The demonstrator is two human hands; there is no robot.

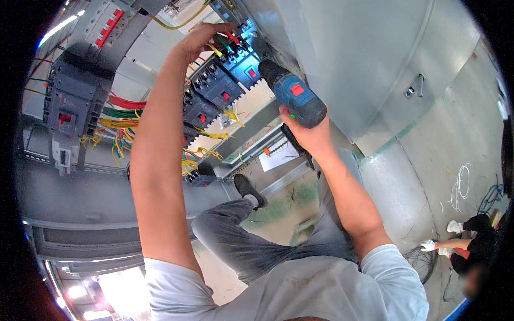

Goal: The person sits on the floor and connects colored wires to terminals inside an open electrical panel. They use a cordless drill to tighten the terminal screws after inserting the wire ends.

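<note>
Cabinet panel (353, 69) on the right, then the drill (301, 100), right hand (315, 135) wrapped round its grip, long axis pointing up-left toward the lit-up breaker (244, 72). Left hand (202, 40) is nearer that breaker, fingers curled over coloured wires (232, 37); can't tell if they're pinching.

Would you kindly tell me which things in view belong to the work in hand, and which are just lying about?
In the work:
power drill, in the right hand
coloured wires, at the left hand
lit circuit breaker, near the drill's tip

Apparently lying about:
white sheet
white cable coil, on the floor
</note>
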